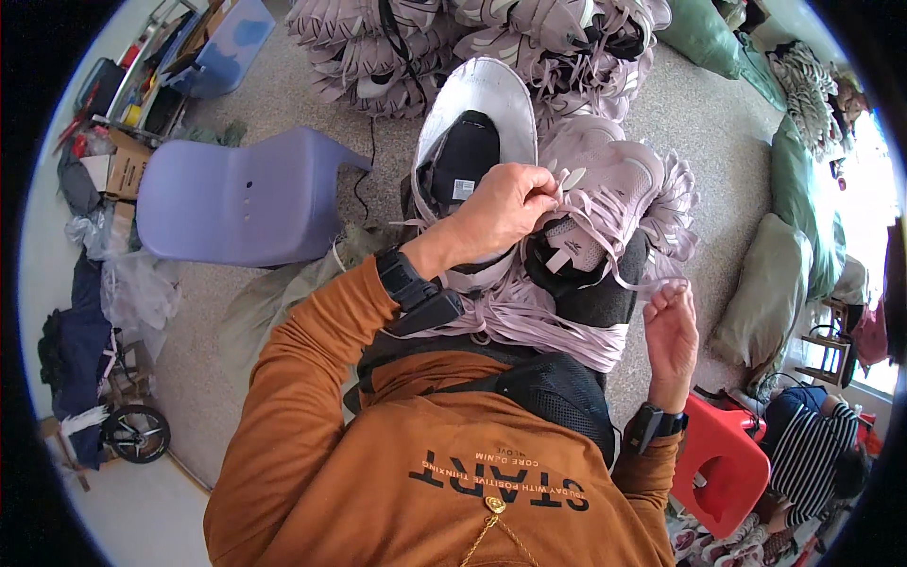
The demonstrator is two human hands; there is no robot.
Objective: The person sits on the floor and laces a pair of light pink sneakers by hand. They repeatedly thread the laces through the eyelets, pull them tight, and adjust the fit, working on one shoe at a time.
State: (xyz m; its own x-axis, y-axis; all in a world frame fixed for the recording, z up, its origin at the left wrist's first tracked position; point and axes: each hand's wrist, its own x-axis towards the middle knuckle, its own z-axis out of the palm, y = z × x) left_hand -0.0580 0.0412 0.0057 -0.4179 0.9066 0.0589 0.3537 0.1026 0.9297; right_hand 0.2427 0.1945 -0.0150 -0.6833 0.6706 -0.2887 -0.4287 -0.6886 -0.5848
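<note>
A pale pink shoe upper [605, 175] lies over my lap with loose laces across its front. My left hand [505, 208] is closed in a pinch at the upper's lacing edge, on a pink shoelace [605, 231]. Lower and to the right, my right hand [671, 321] pinches a stretch of lace that runs out from the upper. Beside my left hand lies a white shoe piece [482, 80] with a black inside and a small white label. A bundle of pink laces [567, 331] rests across my lap below both hands.
Stacks of pink uppers [378, 57] stand ahead on the speckled floor. A purple stool [236, 194] lies at left, a red stool [723, 463] at lower right. Green sacks [765, 293] line the right side. Another person in a striped top [803, 454] bends at far lower right.
</note>
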